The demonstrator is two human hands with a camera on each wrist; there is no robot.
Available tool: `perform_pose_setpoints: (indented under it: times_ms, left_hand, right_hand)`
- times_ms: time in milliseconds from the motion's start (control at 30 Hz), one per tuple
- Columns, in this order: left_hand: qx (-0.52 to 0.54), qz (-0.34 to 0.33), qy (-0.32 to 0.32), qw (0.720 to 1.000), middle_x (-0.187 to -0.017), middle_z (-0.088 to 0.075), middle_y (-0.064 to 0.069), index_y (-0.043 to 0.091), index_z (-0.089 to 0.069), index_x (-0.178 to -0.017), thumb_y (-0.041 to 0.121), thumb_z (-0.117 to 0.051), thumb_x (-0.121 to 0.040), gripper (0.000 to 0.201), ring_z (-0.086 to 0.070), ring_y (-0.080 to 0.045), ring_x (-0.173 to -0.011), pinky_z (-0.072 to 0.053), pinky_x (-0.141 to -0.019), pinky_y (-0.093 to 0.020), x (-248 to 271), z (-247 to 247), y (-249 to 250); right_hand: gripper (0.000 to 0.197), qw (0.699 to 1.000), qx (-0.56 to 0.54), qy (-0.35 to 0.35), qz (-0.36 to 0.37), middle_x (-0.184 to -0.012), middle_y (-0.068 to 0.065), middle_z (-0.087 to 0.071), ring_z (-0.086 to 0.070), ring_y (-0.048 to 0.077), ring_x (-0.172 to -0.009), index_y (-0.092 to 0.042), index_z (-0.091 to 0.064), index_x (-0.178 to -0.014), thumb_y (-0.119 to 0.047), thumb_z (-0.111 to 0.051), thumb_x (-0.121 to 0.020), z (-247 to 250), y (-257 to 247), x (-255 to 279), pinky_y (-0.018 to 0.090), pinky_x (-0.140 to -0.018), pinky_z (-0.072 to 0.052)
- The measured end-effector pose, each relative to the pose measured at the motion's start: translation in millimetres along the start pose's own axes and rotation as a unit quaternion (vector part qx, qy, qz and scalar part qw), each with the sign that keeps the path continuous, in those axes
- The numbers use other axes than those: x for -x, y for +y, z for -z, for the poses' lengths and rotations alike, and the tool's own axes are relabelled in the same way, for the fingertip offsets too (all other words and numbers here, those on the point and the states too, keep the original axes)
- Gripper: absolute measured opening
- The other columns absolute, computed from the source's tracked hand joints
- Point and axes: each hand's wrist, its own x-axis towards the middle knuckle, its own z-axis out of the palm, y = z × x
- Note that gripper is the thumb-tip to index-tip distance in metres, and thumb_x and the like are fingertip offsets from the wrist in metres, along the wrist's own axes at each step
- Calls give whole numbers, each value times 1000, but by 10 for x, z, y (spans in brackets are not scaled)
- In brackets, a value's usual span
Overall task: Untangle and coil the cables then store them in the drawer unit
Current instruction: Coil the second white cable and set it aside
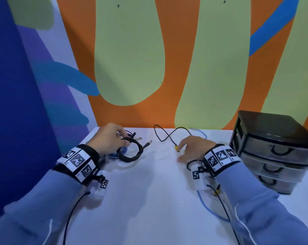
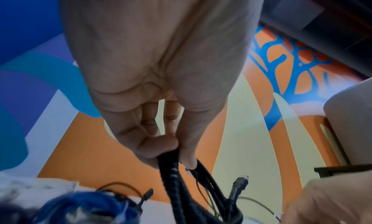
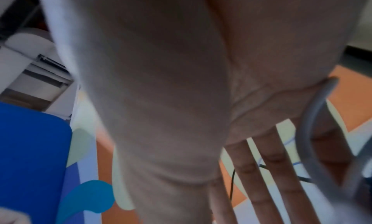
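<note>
Left hand [image 1: 109,138] pinches round coiled braided black cable [image 1: 132,152].

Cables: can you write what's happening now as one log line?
left hand: holds coiled black cable | right hand: open, by yellow-tipped cable | drawer unit: drawers closed

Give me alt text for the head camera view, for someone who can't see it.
The left hand grips a coiled black cable on a white table, while the open right hand rests beside a thin yellow-tipped cable. A closed black drawer unit stands at the right.
</note>
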Motion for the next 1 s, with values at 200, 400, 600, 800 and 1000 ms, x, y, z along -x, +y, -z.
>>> perform_pose_setpoints:
  times_ms: [200, 400, 600, 800, 1000]
  left_hand:
    - [-159, -1, -52, 986, -95, -73, -1, 21, -81, -92, 21, -82, -88, 4, -67, -20, -86, -55, -72, -30, 139, -194, 11]
    - [-310, -20, -71, 948, -104, -72, 6, 29, -77, -104, 32, -77, -84, 20, -68, -21, -94, -60, -86, -37, 171, -219, 219]
    - [-179, -84, -42, 979, -107, -74, 5, 28, -73, -126, 43, -78, -93, 36, -68, -21, -98, -55, -87, -36, -52, -353, 765]
    - [43, -192, -8, 980, -130, -59, 1, 41, -44, -158, 16, -72, -99, 70, -59, -16, -114, -48, -92, -35, -195, -654, 1274]
    - [394, -104, -106, 907, -109, -81, -6, 16, -77, -120, 31, -60, -107, 26, -73, -16, -104, -53, -92, -34, -149, -710, 1607]
  right_hand:
    - [36, 998, -48, 11, -38, -79, -3, -62, -60, 13, -63, -19, -70, -117, -7, -79, -84, 46, 120, 107, 26, -63, -52]
    - [24, 963, -253, 85, -42, -71, 6, -69, -63, 20, -60, -14, -74, -110, -6, -75, -87, -124, 445, 114, 23, -56, -51]
    - [54, 827, -504, 237, 78, -84, 8, -73, -66, 13, -62, -3, -54, -145, -4, -72, -94, -27, 439, 222, 24, -62, -53]
    - [42, 737, -608, 215, 202, -107, 13, -78, -60, 19, -64, -10, -59, -139, -10, -70, -98, 154, 343, 475, 25, -53, -41]
    - [8, 719, -627, 220, 204, -83, 11, -77, -48, 13, -60, -8, -74, -99, -15, -72, -96, 151, 367, 469, 23, -57, -35]
